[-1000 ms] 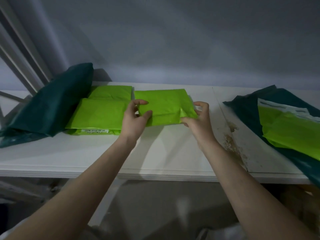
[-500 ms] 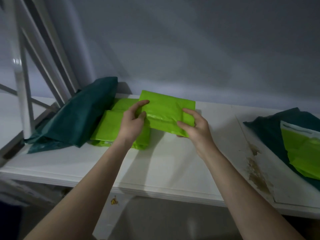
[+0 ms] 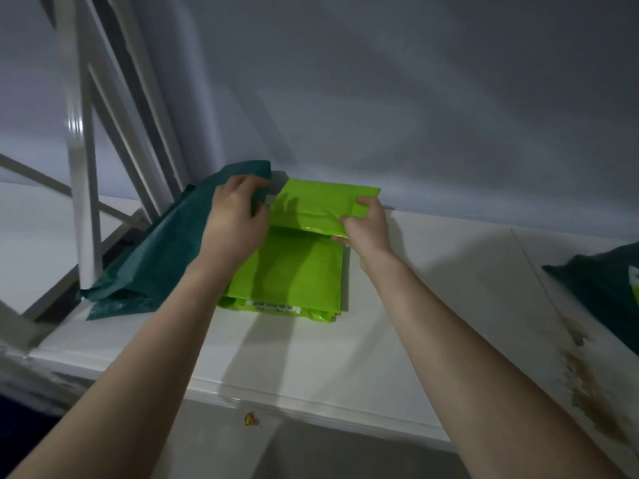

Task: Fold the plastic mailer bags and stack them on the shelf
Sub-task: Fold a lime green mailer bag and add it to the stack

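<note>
Head view: folded green mailer [image 3: 321, 207] at back of shelf [image 3: 311, 354], over rear of green stack [image 3: 290, 271]. Right hand [image 3: 366, 226] pinching near-right corner, likely squaring edges. Left hand [image 3: 235, 219] at left edge, grip unclear, beside dark teal bag [image 3: 162, 257].

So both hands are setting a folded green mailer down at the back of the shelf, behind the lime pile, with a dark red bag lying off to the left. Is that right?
Not quite: in the head view the bag on the left is dark teal, not dark red. The rest holds: the left hand and right hand place the folded mailer at the back of the shelf, behind the lime pile.
</note>
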The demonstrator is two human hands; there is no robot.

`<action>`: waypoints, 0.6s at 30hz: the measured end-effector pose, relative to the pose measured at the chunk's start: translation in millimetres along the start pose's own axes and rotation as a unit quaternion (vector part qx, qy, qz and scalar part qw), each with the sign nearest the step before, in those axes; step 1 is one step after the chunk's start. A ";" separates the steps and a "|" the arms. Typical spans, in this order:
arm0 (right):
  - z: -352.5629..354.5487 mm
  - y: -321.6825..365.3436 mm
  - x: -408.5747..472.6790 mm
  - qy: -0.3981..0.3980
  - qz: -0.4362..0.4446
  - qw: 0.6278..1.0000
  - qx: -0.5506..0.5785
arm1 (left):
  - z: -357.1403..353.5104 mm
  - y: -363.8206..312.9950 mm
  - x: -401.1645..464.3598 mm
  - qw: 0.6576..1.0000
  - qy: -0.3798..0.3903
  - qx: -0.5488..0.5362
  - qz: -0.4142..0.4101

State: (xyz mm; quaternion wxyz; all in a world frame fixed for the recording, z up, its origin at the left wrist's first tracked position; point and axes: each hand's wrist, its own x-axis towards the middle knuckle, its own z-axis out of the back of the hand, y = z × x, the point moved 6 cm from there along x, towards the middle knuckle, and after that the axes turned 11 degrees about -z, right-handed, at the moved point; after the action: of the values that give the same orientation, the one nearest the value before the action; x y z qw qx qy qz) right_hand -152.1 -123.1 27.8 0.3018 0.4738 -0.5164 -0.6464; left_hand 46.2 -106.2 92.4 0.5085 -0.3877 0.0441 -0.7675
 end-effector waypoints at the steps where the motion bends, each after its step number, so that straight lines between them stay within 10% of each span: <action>1: -7.3 -0.5 4.1 -0.002 0.006 0.999 -0.032 | -7.6 1.7 0.1 0.999 0.028 0.018 -0.008; 10: -34.2 -8.6 20.7 -0.048 0.111 0.898 -0.423 | -72.4 4.0 -14.8 0.954 0.260 0.148 -0.024; 18: -24.0 -16.1 10.1 -0.035 0.115 0.853 -0.508 | -78.2 4.3 -26.0 0.939 0.294 0.180 0.002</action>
State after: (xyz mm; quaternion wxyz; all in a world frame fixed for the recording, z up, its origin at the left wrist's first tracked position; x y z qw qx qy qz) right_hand -132.1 -136.6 9.0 0.5549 0.1684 -0.1768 -0.7953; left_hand 4.1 -112.7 21.7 0.5356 -0.0465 0.0530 -0.8415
